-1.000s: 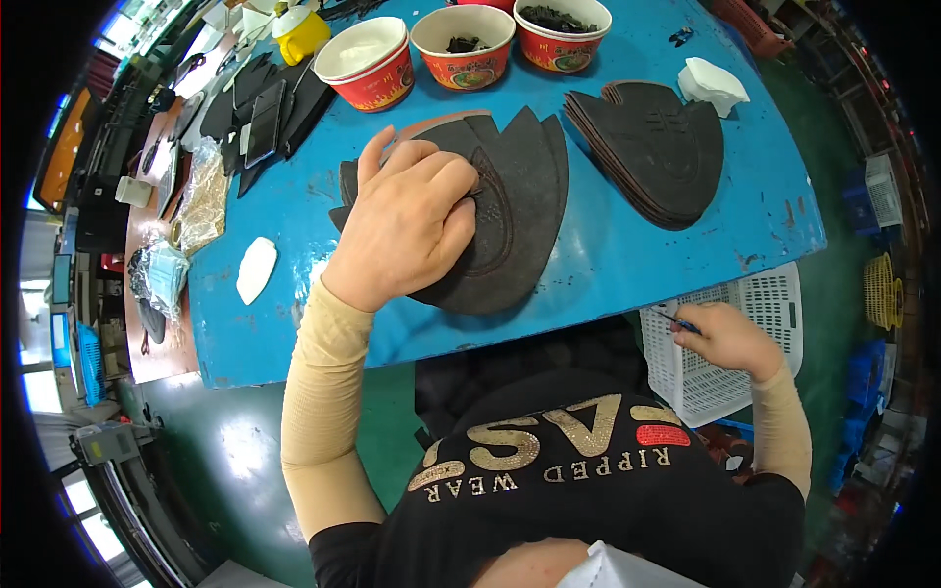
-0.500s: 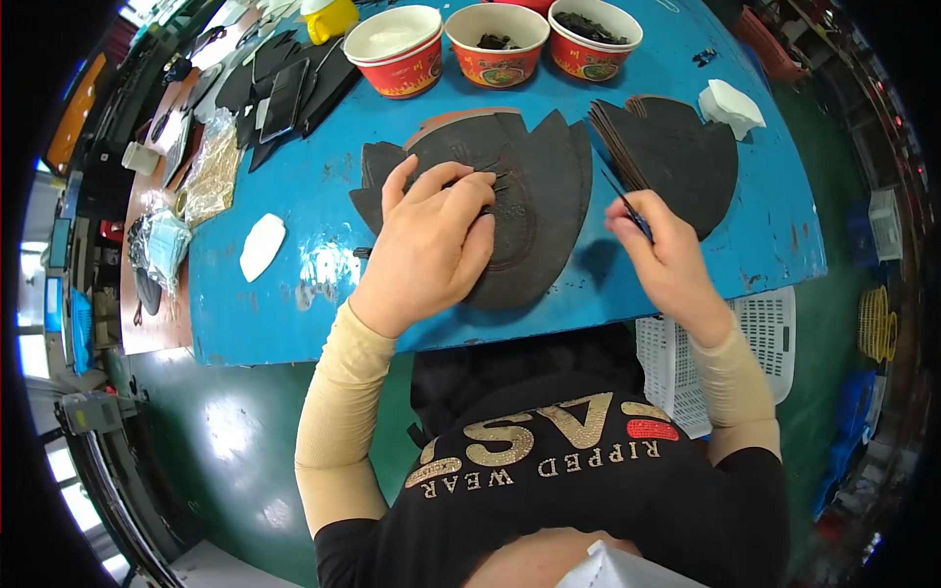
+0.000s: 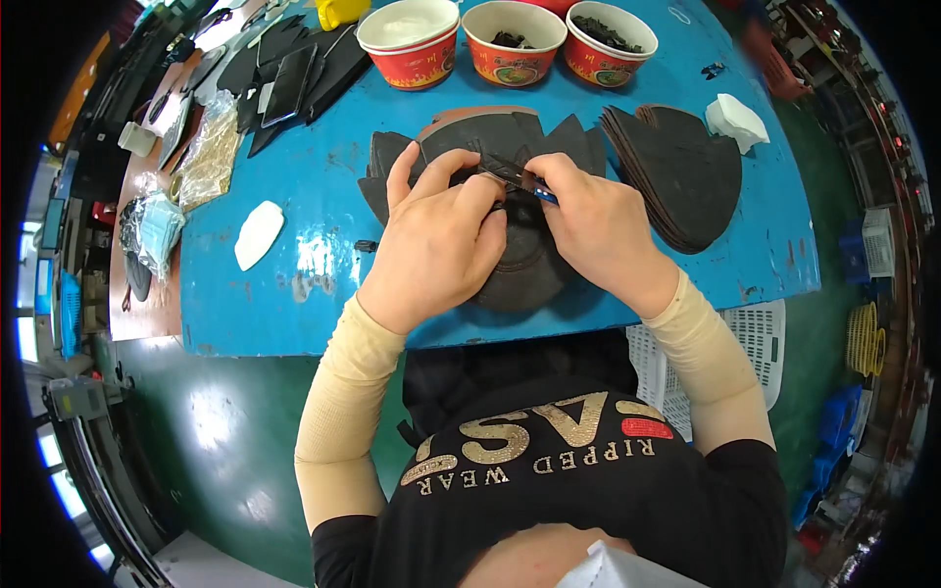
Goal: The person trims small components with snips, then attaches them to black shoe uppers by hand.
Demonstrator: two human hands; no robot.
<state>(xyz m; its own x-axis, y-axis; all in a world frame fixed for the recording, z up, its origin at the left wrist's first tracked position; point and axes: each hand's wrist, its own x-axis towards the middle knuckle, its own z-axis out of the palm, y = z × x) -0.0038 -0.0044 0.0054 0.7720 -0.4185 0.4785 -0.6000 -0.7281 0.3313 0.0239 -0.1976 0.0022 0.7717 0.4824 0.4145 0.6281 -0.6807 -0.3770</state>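
Note:
A pile of dark, layered shaped pieces [image 3: 520, 286], with stitched lines on the top one, lies before me. My left hand [image 3: 431, 245] rests over its left part. Its fingers curl in, thumb and index finger close together round a small dark bit I cannot make out. From the right, my right hand [image 3: 603, 230] closes on a slim dark pointed tool with blue on it [image 3: 542, 193]. The tool's tip reaches to my left fingertips, above the top piece. The exact kind of tool is unclear, and my fingers hide the contact point.
A second stack of dark pieces [image 3: 691, 186] lies at right. Three red paper bowls [image 3: 412, 69] stand along the back, two holding dark scraps. White pads [image 3: 260, 235] lie left and right. A phone [image 3: 289, 88] rests on dark sheets. A white basket [image 3: 760, 338] stands below the table.
My right hand has moved left with the tool, from beside the pile to my left fingertips. My left hand stays over the pile. The view has shifted slightly.

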